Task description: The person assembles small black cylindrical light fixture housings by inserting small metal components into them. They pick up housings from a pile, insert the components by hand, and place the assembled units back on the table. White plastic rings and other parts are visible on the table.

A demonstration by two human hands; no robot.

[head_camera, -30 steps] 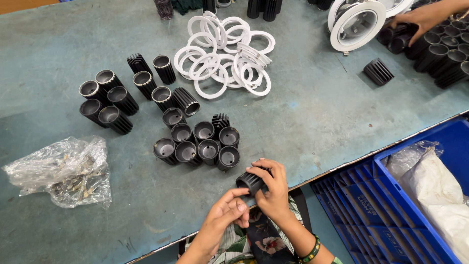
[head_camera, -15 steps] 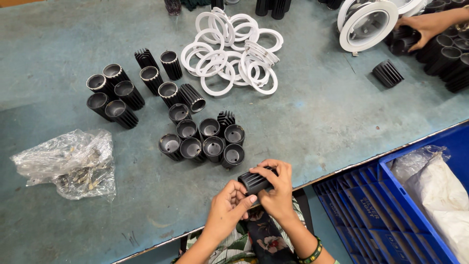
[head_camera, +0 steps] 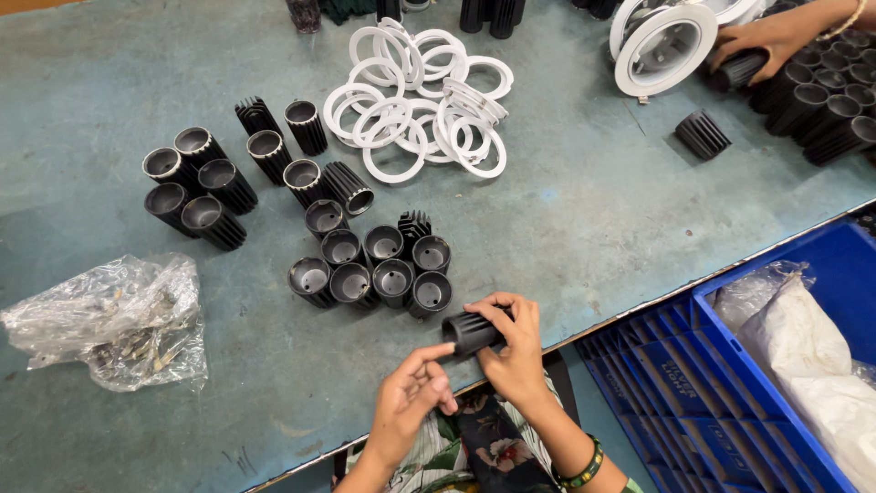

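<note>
At the near edge of a worn blue-green table, seen from above, the person's right hand is curled around a black ribbed cylinder, holding it on its side just above the table edge, with its open end pointing left. The left hand sits just beside that open end, fingers loosely bent and the fingertips close to the cylinder's mouth; whether it pinches some small part cannot be told. The right wrist wears a beaded bracelet. Just beyond the hands, a cluster of black ribbed cups stands upright with open tops showing, packed touching one another. Further left and back, a second group of black cups stands in a loose bunch, some tilted. At the far middle of the table lies a heap of white plastic rings, overlapping each other. A crumpled clear plastic bag holding small metal parts lies at the left. To the right, below the table edge, stands a blue plastic crate with a white bag inside. In the far right corner, another person's hand rests beside a round white lamp housing, and a single black ribbed piece lies nearby.
</note>
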